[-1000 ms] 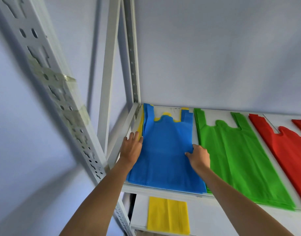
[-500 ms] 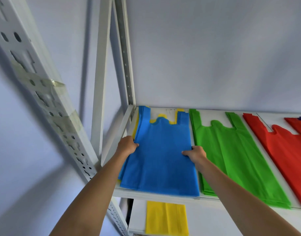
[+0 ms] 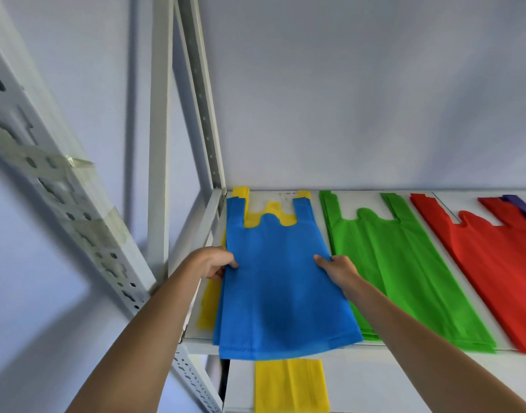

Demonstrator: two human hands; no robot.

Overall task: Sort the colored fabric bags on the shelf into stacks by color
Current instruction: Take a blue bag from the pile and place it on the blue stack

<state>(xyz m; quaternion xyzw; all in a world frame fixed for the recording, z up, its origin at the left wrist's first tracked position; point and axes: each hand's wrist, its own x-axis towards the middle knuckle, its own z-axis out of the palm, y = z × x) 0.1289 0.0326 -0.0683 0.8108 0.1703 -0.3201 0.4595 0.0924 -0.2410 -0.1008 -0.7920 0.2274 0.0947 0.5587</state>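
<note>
Shelf [image 3: 404, 351]: white, carrying the sorted rows along its board. Lower shelf [image 3: 404, 383] below, holding one yellow bag [image 3: 291, 386].

Red stack [image 3: 494, 269] and green stack [image 3: 404, 269]: flat, side by side, undisturbed against the earlier views. Purple edge [image 3: 521, 205] showing behind red.

Blue bags [image 3: 276, 287]: drawn toward the front over the last second, hem now overhanging the shelf lip where it earlier lay inside it. Judged mid-removal from the pile beneath.

Yellow bags [image 3: 209, 305]: more exposed at the left edge and at the handles behind than before. Mixed pile therefore separating; yellow likely to remain as its own stack.

Left hand [image 3: 212, 263]: clamped on the blue bags' left edge, fingers curled under. Right hand [image 3: 336, 268]: clamped on the right edge, thumb on top.

Risk: top yellow layer dragging along with the blue.
</note>
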